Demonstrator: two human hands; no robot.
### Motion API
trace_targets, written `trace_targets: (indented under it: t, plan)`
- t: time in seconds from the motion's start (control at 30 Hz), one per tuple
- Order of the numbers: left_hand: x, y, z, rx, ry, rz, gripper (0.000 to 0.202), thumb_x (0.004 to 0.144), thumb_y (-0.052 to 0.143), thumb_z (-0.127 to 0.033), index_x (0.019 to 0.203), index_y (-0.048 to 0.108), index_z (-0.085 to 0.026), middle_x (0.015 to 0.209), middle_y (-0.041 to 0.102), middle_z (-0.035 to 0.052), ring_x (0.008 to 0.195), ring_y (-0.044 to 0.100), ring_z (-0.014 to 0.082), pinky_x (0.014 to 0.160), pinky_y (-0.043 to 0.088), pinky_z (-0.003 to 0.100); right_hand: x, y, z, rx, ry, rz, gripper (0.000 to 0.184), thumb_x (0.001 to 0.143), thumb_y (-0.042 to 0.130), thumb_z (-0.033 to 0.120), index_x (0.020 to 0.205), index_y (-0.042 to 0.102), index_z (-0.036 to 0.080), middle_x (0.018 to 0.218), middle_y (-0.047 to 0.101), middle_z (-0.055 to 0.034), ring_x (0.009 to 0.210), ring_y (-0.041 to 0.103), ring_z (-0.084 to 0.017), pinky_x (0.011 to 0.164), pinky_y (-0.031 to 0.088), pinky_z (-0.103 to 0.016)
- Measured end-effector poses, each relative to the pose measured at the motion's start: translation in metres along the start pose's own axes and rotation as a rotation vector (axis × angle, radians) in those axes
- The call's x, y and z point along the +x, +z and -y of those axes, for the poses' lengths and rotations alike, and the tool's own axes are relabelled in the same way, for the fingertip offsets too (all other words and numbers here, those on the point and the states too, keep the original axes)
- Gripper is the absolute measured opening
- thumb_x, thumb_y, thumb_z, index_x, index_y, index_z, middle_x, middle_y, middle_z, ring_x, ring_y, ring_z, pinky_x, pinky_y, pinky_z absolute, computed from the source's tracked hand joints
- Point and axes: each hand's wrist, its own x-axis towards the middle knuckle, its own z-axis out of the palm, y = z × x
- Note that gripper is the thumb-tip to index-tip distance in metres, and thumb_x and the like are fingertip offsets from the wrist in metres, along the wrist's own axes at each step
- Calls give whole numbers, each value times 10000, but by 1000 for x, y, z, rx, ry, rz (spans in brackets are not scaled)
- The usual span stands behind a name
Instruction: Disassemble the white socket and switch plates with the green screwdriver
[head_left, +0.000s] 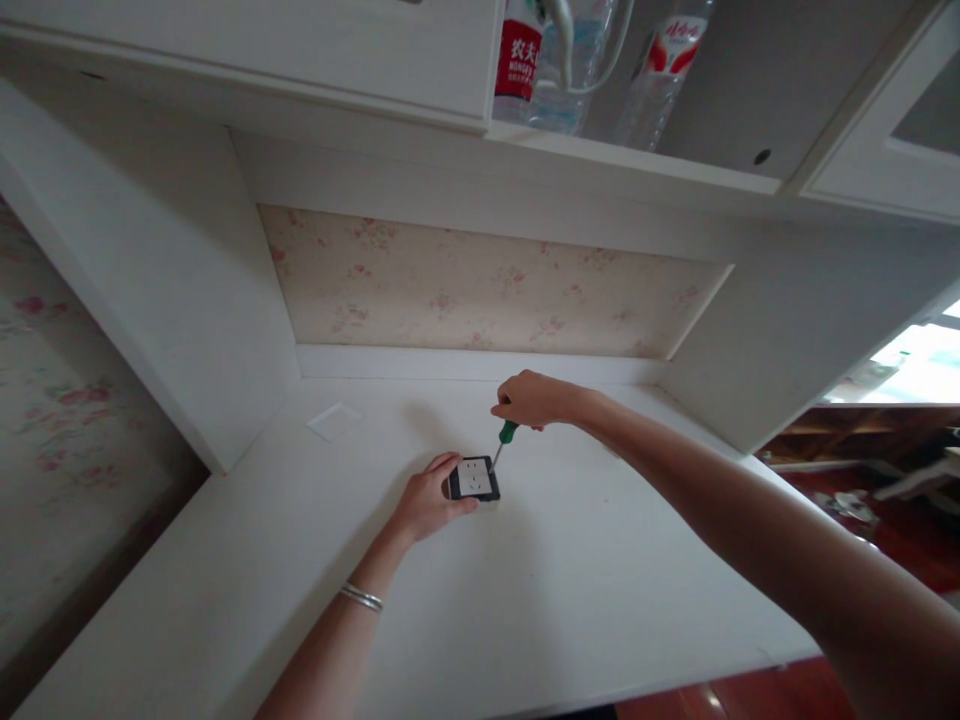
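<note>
A wall socket [474, 477] with a white face and a black frame lies face up on the white desk top. My left hand [435, 500] grips it from the left, fingers at the far edge and thumb at the near edge. Above and to the right, my right hand [531, 398] is closed around the green handle of a screwdriver [508, 432]. The shaft slants down to the left, and its tip meets the right side of the black frame. Whether a screw sits under the tip is too small to tell.
A square, see-through plate [335, 422] lies on the desk [600, 580] at the back left. Panels rise on both sides. Overhead, a cabinet shelf [637, 160] holds plastic bottles [517, 60], one leaning [664, 75]. Flowered wallpaper [465, 290] covers the back.
</note>
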Motion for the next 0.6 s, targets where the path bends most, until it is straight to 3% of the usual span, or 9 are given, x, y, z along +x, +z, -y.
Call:
trace_targets:
  t: [0.17, 0.33, 0.6]
  plan:
    - [1, 1, -1, 9, -14, 3, 688, 617, 739, -379, 1246, 497, -242, 1341, 443, -1, 1199, 443, 230, 1033, 332, 290, 2, 4, -2, 46, -98, -18, 222, 783, 483, 260, 812, 673, 147, 555, 634, -30, 483, 570, -144, 526, 378, -239]
    - [1, 0, -1, 12, -20, 6, 687, 618, 733, -376, 1248, 495, -241, 1341, 444, 1, 1203, 440, 231, 1036, 331, 287, 12, 2, 1, -24, -309, -98, 133, 729, 567, 236, 778, 673, 173, 819, 671, -57, 744, 600, -182, 660, 395, -239]
    - [2, 1, 2, 33, 0, 7, 687, 621, 728, -399, 1247, 496, -238, 1338, 444, -2, 1203, 443, 222, 1030, 336, 258, 8, -2, -5, -4, -431, -4, 145, 686, 651, 214, 829, 653, 189, 930, 608, -50, 831, 561, -175, 705, 399, -229]
